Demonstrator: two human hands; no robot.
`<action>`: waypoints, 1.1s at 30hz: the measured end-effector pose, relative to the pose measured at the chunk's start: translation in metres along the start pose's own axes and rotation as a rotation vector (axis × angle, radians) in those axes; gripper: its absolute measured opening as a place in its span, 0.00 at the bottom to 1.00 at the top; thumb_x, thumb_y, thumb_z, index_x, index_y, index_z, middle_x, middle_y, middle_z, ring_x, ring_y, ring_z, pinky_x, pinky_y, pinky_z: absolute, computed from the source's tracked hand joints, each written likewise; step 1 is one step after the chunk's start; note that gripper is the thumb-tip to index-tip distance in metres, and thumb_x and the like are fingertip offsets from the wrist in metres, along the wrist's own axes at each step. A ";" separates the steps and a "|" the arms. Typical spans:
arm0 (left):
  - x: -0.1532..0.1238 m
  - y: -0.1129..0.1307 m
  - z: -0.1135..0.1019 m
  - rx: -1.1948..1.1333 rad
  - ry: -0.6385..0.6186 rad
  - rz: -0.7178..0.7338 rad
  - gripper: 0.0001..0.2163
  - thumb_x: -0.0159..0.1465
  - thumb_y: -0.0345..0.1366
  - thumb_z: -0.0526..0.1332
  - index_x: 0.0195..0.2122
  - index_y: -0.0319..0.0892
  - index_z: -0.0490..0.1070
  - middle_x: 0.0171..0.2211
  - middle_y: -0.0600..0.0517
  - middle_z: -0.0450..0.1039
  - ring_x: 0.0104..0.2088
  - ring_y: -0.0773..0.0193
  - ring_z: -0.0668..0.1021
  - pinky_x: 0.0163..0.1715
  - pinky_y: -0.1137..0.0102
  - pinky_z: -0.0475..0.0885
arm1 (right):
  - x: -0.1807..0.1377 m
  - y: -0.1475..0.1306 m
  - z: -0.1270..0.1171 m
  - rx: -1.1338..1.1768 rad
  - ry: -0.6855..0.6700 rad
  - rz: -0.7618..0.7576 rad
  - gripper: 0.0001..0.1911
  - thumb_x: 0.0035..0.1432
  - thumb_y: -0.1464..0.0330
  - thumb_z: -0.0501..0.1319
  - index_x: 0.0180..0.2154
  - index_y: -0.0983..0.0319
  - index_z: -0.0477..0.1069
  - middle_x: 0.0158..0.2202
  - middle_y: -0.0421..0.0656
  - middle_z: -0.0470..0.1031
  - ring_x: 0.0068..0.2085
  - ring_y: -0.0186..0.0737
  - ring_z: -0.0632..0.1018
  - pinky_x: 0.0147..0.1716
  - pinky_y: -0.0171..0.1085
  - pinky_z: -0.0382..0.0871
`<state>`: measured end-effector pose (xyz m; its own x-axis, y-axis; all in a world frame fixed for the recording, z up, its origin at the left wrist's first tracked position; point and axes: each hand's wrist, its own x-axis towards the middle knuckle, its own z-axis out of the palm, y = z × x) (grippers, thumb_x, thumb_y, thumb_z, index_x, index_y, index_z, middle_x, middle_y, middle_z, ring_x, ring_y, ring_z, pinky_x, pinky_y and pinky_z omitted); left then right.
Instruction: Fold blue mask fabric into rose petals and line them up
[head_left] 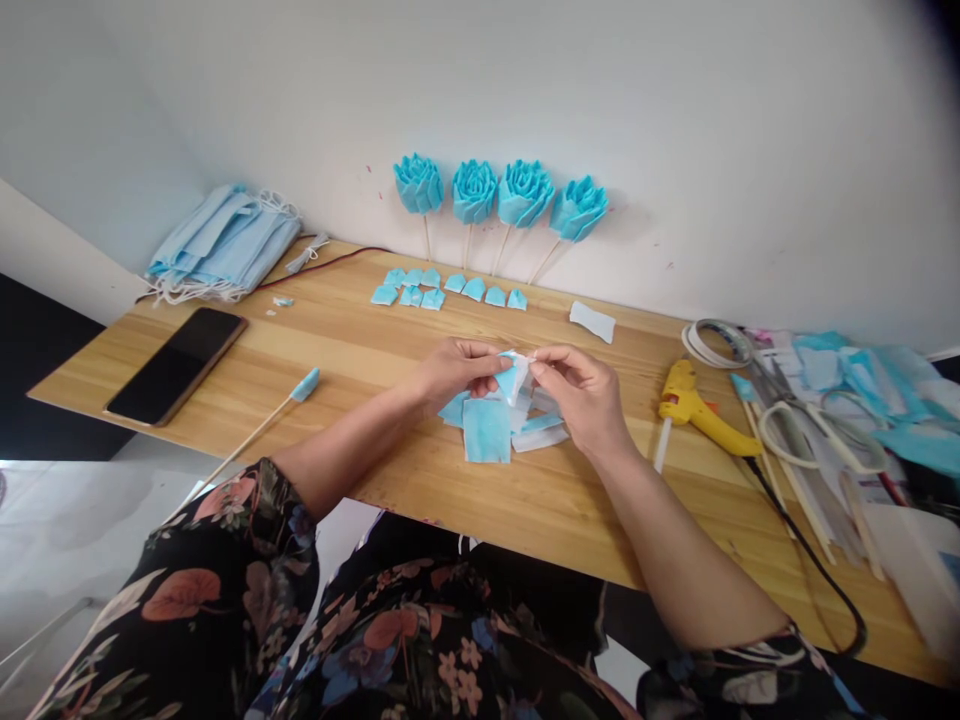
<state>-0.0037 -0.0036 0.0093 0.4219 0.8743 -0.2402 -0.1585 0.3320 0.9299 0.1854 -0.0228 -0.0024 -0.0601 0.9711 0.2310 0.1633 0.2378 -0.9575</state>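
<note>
Between my two hands is a small piece of blue and white mask fabric (513, 378), its layers partly apart. My left hand (463, 368) pinches the blue side between thumb and fingers. At the white edge, my right hand (576, 385) pinches the same piece with its fingertips. Just below lies a flat blue fabric square (487, 432), with several more blue and white pieces around it, partly hidden by my hands. Two rows of small folded blue petals (411, 296) lie farther back on the wooden table (322, 330).
Several blue fabric flowers (474, 192) on sticks lean against the wall. A mask stack (225, 240), a phone (177, 365) and a blue-tipped stick (259, 428) are at left. At right are a yellow glue gun (701, 410) with its cord, tape rolls (716, 345), scissors (795, 430) and fabric scraps (862, 370).
</note>
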 end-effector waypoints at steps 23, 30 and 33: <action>-0.002 0.003 0.001 -0.042 -0.058 0.007 0.15 0.62 0.43 0.66 0.24 0.37 0.72 0.16 0.54 0.69 0.17 0.74 0.69 0.19 0.76 0.61 | 0.002 -0.015 -0.005 -0.421 -0.032 -0.455 0.10 0.62 0.71 0.60 0.35 0.53 0.79 0.34 0.40 0.80 0.36 0.39 0.79 0.38 0.42 0.71; -0.002 0.002 0.000 -0.009 -0.023 0.024 0.11 0.62 0.37 0.65 0.26 0.37 0.74 0.17 0.54 0.71 0.17 0.74 0.69 0.19 0.76 0.61 | 0.002 -0.017 -0.003 -0.404 -0.031 -0.423 0.09 0.62 0.71 0.60 0.35 0.54 0.79 0.33 0.40 0.80 0.35 0.39 0.78 0.38 0.41 0.71; -0.002 0.001 0.000 0.013 0.003 0.032 0.09 0.62 0.37 0.64 0.27 0.37 0.75 0.17 0.53 0.71 0.17 0.74 0.69 0.20 0.76 0.62 | 0.002 -0.016 -0.003 -0.373 -0.028 -0.368 0.08 0.62 0.70 0.61 0.36 0.55 0.80 0.35 0.40 0.80 0.36 0.37 0.78 0.38 0.40 0.72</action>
<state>-0.0044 -0.0050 0.0112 0.4136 0.8856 -0.2111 -0.1605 0.2992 0.9406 0.1853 -0.0247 0.0136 -0.2046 0.8225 0.5307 0.4656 0.5587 -0.6864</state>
